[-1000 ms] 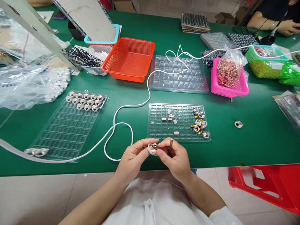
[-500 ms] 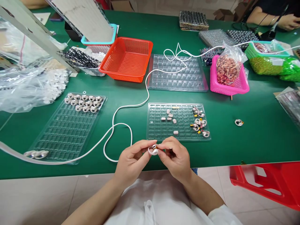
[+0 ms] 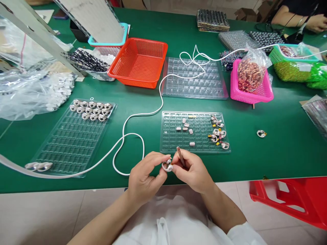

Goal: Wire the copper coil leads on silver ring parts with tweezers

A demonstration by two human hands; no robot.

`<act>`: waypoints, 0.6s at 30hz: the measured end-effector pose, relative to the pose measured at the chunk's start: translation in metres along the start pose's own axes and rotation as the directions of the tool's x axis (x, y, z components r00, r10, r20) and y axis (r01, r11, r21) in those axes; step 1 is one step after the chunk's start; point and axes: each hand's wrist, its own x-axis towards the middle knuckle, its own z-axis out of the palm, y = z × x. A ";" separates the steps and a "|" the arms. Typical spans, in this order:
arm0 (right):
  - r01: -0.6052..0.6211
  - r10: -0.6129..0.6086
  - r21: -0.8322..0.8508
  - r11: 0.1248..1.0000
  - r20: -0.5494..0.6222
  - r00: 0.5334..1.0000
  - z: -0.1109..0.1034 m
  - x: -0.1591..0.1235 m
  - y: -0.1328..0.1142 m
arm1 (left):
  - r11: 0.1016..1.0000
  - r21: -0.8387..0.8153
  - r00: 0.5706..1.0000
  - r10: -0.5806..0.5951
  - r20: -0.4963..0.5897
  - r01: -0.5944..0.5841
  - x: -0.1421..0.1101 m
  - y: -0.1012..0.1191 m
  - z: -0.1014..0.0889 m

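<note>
Between the thumb and forefinger of my left hand [image 3: 146, 177] is a small silvery-white, curved clip-on earbud [image 3: 168, 166]. Its inner parts are dark and partly covered by fingertips. My right hand [image 3: 195, 172] is closed around a thin brown stick-like tool [image 3: 181, 157] that points up and away; its kind is not clear. The thumb tip of that hand touches the earbud's right side. Just beyond the hands lies a clear tray [image 3: 173, 144] with small white blocks [image 3: 192, 144] and several opened earbuds [image 3: 214, 138] with yellow tabs at its right end.
At left, another clear tray [image 3: 68, 143] holds rows of silvery earbuds [image 3: 89, 110]. A white cable [image 3: 143, 114] winds across the green table. Behind stand a red basket [image 3: 139, 64] and a pink basket [image 3: 252, 97]. One loose earbud [image 3: 261, 133] lies at right. A co-worker's hand [image 3: 316, 23] shows far right.
The brown tool in my right hand has swung up into plain view above the fingers. The earbud stays at the left fingertips, turned slightly. The whole view has shifted a little.
</note>
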 end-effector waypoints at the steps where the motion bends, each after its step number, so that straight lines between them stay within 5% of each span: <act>1: -0.012 0.012 -0.019 1.000 0.006 1.000 -0.001 0.000 -0.002 | 0.999 0.026 0.999 0.033 -0.003 -0.033 0.000 -0.001 0.000; 7: -0.006 -0.010 -0.143 0.990 -0.113 0.993 0.002 0.001 -0.008 | 0.986 0.121 0.993 0.115 -0.029 -0.111 -0.002 -0.002 0.002; 18: 0.217 -0.229 -0.108 0.970 -0.123 0.966 0.006 0.000 0.005 | 0.998 -0.030 0.996 -0.057 -0.068 0.055 -0.005 -0.003 0.005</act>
